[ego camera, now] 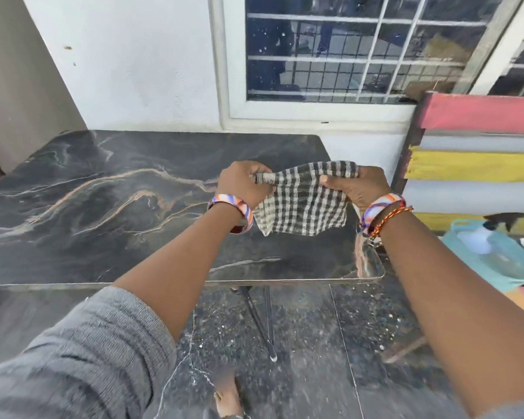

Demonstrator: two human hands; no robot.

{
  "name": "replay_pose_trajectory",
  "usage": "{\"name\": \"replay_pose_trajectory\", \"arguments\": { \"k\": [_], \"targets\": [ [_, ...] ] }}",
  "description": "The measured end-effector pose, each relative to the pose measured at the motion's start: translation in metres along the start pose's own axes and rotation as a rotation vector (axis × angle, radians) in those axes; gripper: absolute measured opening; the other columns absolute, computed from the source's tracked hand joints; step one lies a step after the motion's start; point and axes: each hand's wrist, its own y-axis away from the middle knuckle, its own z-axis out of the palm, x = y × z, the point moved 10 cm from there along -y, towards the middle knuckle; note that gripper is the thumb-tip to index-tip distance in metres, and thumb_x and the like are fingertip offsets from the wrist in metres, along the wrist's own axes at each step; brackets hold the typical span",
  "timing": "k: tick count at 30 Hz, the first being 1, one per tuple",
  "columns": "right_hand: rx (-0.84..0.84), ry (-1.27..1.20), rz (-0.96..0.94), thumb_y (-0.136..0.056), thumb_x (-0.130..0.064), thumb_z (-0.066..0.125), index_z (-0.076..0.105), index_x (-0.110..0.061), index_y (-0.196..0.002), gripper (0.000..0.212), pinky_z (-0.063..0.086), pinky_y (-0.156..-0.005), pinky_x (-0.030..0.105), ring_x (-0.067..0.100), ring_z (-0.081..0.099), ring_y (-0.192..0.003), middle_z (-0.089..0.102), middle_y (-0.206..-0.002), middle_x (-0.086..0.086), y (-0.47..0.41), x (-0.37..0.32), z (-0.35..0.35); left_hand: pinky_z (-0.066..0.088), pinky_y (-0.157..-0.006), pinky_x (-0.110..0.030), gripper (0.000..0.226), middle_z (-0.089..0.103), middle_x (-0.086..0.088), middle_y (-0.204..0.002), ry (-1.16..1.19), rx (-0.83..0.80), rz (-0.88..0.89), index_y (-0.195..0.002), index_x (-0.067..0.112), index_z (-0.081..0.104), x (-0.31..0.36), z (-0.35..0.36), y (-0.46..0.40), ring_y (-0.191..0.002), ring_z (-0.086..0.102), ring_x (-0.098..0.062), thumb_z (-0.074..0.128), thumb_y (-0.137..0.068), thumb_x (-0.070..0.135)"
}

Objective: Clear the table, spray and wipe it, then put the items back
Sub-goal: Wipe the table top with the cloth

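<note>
While both arms reach out over the near right corner of the table, I see the left hand (243, 184) with fingers curled tight round the bunched left end of the checked cloth (304, 201), and the right hand (357, 184) pinching the cloth's right top edge, thumb on the near side. The cloth hangs between the two hands, stretched along its top, lower edge loose and clear of the surface as far as I can tell. Each wrist has a striped band; the right one also a braided thread. Below sits the dark marble-pattern table (103, 201), with thin metal legs showing under its front edge. To the right, off the table, a spray bottle (496, 237) lies in a teal bag (481, 267), beside a bench with coloured slats (478, 164). Behind are a white wall and a barred window (345, 49). A bare foot (227, 400) stands on the speckled floor.
</note>
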Motion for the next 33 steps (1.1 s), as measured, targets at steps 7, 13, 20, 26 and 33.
{"name": "replay_pose_trajectory", "arguments": {
  "k": [7,13,20,26,33],
  "targets": [
    [0.103,-0.212,-0.075,-0.068,-0.018,0.080,0.047,-0.019,-0.041,0.042,0.037,-0.061,0.015,0.007,0.046,-0.055,0.043,-0.046,-0.014,0.003,0.001,-0.054,0.048,-0.089,-0.044,0.052,0.060,-0.024,-0.123,0.509,-0.091,-0.323,-0.108,-0.001,0.065,0.000,0.046,0.004,-0.116,0.055,-0.039,0.079,-0.066,0.025],
    [-0.121,-0.278,0.087,-0.059,-0.025,0.080,0.064,-0.017,-0.100,0.044,0.043,-0.084,0.040,0.019,0.056,-0.106,0.066,-0.108,0.001,-0.022,0.036,-0.060,0.039,-0.101,-0.040,0.065,0.047,-0.008,-0.137,0.698,-0.262,-0.590,-0.130,0.014,0.050,0.008,0.111,-0.007,-0.121,0.047,-0.029,0.064,-0.078,0.050],
    [-0.056,-0.263,0.256,-0.062,-0.019,0.078,0.035,-0.004,-0.138,0.089,0.018,-0.112,0.037,0.021,0.031,-0.133,0.029,-0.151,0.012,-0.083,0.105,-0.121,0.035,-0.110,-0.042,0.020,0.051,-0.009,-0.126,0.931,-0.596,-0.698,-0.094,0.008,0.067,0.033,0.219,-0.046,-0.120,0.048,-0.019,0.072,-0.076,0.015],
    [-0.177,-0.335,0.377,-0.048,-0.016,0.083,0.040,-0.002,-0.133,0.096,0.040,-0.103,0.051,0.022,0.052,-0.122,0.048,-0.137,0.015,-0.114,0.125,-0.156,0.029,-0.113,-0.050,0.056,0.033,-0.015,-0.150,0.780,-0.683,-0.746,-0.130,0.006,0.051,0.053,0.296,-0.086,-0.136,0.035,-0.034,0.068,-0.079,0.016],
    [-0.028,-0.154,0.398,-0.047,-0.015,0.086,0.037,-0.003,-0.138,0.104,0.038,-0.103,0.056,0.031,0.048,-0.123,0.048,-0.136,0.014,-0.130,0.159,-0.249,0.034,-0.111,-0.043,0.060,0.034,-0.018,-0.149,0.444,-0.730,-0.564,-0.138,-0.003,0.035,0.100,0.376,-0.110,-0.133,0.039,-0.033,0.059,-0.088,0.020]
  ]
}}
